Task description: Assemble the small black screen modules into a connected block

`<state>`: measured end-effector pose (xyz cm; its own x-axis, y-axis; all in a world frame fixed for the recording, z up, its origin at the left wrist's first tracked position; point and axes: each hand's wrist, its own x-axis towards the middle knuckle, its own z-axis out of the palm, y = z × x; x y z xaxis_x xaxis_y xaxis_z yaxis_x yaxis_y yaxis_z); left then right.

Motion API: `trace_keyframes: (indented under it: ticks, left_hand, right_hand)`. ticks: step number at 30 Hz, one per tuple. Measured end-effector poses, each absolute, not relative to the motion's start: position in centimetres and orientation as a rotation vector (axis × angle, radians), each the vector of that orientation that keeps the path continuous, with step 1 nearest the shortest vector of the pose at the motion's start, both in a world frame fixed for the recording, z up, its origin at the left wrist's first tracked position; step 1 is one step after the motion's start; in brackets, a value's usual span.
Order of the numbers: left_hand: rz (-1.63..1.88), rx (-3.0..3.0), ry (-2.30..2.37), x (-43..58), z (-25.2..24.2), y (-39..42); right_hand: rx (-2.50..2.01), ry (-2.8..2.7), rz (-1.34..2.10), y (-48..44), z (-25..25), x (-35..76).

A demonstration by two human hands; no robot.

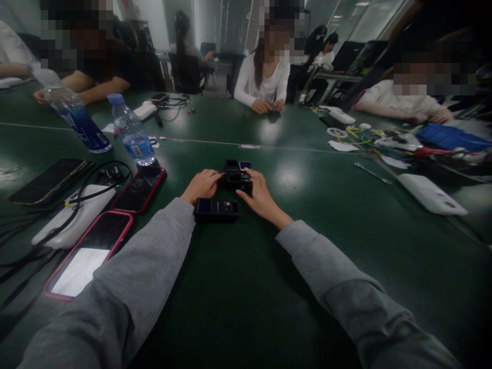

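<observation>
Small black box-shaped devices with little screens lie on the green table in front of me. My right hand is closed on one black device, thumb at its near side and fingers over its top. Right beside it, to the left, stands another black device with a dark screen. My left hand lies on the table with its index finger stretched out, the fingertip at that device's left side; its other fingers are partly hidden. Nearer to me, below the left hand, rests a further black device that neither hand holds.
On the left are phones, a white power bank, black cables and two bottles. To the right lie a wrench, a white device and a heap of wires. Several people sit around the table.
</observation>
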<state>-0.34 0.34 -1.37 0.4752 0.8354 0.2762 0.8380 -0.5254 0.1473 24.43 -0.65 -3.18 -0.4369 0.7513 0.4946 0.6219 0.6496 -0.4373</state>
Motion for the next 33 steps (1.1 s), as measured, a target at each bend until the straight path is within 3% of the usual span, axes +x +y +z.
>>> trace_keyframes:
  ticks: [33]
  left_hand:
    - [-0.506, -2.682, -1.521, -0.3, -1.8, 0.7]
  right_hand:
    - [-1.130, -2.035, 0.215, -0.8, -2.6, 24.3]
